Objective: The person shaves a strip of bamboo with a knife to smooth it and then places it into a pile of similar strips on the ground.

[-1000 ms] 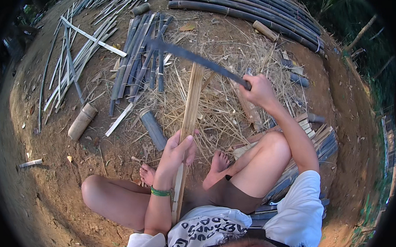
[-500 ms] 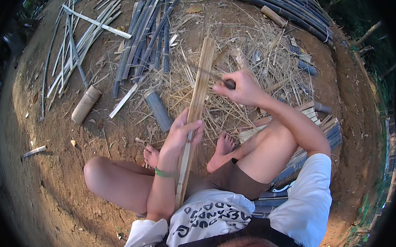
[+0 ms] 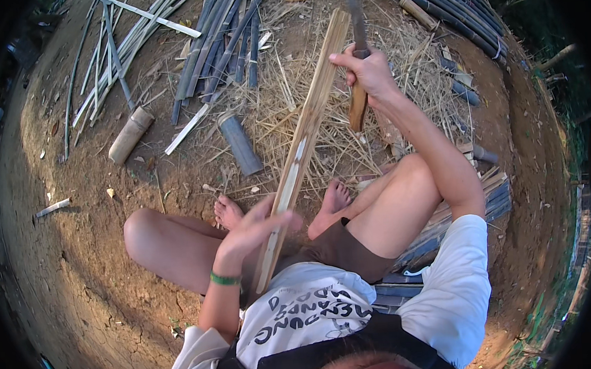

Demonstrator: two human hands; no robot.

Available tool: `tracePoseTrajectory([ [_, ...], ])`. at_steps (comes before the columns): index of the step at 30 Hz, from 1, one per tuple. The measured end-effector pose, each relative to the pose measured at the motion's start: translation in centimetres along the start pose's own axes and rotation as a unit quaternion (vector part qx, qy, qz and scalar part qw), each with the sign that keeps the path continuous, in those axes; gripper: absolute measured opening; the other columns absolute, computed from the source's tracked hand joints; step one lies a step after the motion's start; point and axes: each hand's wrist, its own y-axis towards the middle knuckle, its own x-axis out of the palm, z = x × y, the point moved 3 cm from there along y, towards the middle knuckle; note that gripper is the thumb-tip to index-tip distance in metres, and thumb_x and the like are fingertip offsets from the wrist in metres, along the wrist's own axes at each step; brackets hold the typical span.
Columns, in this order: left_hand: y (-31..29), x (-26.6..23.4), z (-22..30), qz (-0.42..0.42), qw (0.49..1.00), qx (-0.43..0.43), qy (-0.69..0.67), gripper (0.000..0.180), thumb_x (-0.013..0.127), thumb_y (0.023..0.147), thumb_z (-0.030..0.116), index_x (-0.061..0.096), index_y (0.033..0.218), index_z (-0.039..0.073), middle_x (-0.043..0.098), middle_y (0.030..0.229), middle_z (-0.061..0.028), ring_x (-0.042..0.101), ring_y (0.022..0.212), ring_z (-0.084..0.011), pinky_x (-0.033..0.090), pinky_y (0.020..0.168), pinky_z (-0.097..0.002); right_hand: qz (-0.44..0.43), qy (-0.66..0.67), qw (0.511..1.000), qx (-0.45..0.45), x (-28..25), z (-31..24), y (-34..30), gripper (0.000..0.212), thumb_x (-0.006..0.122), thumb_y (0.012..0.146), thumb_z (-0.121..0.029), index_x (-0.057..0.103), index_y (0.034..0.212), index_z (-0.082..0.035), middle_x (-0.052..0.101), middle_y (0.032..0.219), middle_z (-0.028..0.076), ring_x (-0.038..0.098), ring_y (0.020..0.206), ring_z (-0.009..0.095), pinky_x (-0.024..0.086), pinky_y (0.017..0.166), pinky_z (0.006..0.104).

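Observation:
A long split bamboo strip (image 3: pixel 309 120), brown with a pale scraped streak along its lower half, slants from my lap up to the right. My left hand (image 3: pixel 248 230), with a green band at the wrist, is loosely around its lower part. The thumb crosses the front, fingertips show behind, and motion smears the hand. In my right hand (image 3: pixel 372 77) is a large knife (image 3: pixel 356 21), its dark blade pointing away from me and its wooden handle (image 3: pixel 357 108) showing below the fist. My right thumb overlaps the strip's edge near the far end; whether they touch, I cannot tell.
Bamboo shavings (image 3: pixel 403 78) cover the ground ahead. Dark split bamboo (image 3: pixel 218 45) and pale strips (image 3: pixel 105 67) lie far left, long poles (image 3: pixel 443 10) far right. Short bamboo sections (image 3: pixel 240 144) lie before my feet. More split pieces (image 3: pixel 493 201) are stacked beside my right leg.
The strip has moved away from me and to the right. My left hand has shifted down along it, its grip looser. My right hand has risen, turning the knife blade from sideways to pointing away.

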Motion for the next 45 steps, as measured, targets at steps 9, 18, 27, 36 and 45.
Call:
tracePoseTrajectory([
  [9, -1.0, 0.0, -0.3, -0.001, 0.995, 0.030, -0.098, 0.022, 0.051, 0.105, 0.022, 0.056, 0.109, 0.001, 0.052, 0.068, -0.0019, 0.048, 0.052, -0.0107, 0.043, 0.048, -0.0254, 0.051, -0.182, 0.978, -0.090, -2.2, -0.8, 0.4, 0.034, 0.074, 0.089, -0.031, 0.056, 0.070, -0.008, 0.056, 0.059, 0.000, 0.052, 0.049, 0.011, 0.041, 0.050, 0.0282],
  [18, 3.5, -0.4, 8.2, 0.099, 0.985, 0.130, -0.063, 0.017, 0.055, 0.103, 0.020, 0.054, 0.105, 0.002, 0.048, 0.070, 0.0033, 0.042, 0.056, -0.0049, 0.037, 0.049, -0.0217, -0.159, -0.531, 0.789, -0.264, 2.8, -0.8, -6.2, 0.020, 0.071, 0.084, -0.023, 0.061, 0.080, -0.006, 0.065, 0.064, 0.012, 0.067, 0.057, 0.031, 0.053, 0.057, 0.0448],
  [27, 3.3, -0.1, 8.1, 0.101, 0.980, 0.162, -0.055, 0.016, 0.057, 0.102, 0.019, 0.052, 0.104, 0.004, 0.047, 0.070, 0.0035, 0.042, 0.057, -0.0043, 0.036, 0.048, -0.0212, -0.106, -0.542, 0.784, -0.283, 2.5, -1.5, -4.9, 0.018, 0.071, 0.080, -0.017, 0.058, 0.081, -0.004, 0.065, 0.065, 0.016, 0.068, 0.061, 0.036, 0.054, 0.058, 0.0486],
  [36, 2.8, 0.6, 7.9, 0.098, 0.982, 0.156, -0.048, 0.016, 0.057, 0.102, 0.019, 0.052, 0.105, 0.003, 0.047, 0.070, 0.0040, 0.042, 0.056, -0.0035, 0.036, 0.048, -0.0204, -0.086, -0.559, 0.766, -0.305, 2.2, -1.5, -4.7, 0.016, 0.070, 0.081, -0.017, 0.059, 0.079, -0.006, 0.064, 0.063, 0.015, 0.067, 0.057, 0.034, 0.054, 0.056, 0.0458],
  [45, 2.7, 0.6, 7.4, 0.116, 0.979, 0.166, 0.000, 0.016, 0.056, 0.103, 0.018, 0.052, 0.104, 0.003, 0.046, 0.066, 0.0037, 0.041, 0.053, -0.0042, 0.036, 0.046, -0.0215, -0.120, -0.583, 0.744, -0.302, 1.6, -0.9, -5.6, 0.018, 0.073, 0.078, -0.018, 0.062, 0.082, -0.005, 0.067, 0.065, 0.015, 0.068, 0.061, 0.035, 0.055, 0.060, 0.0469],
])
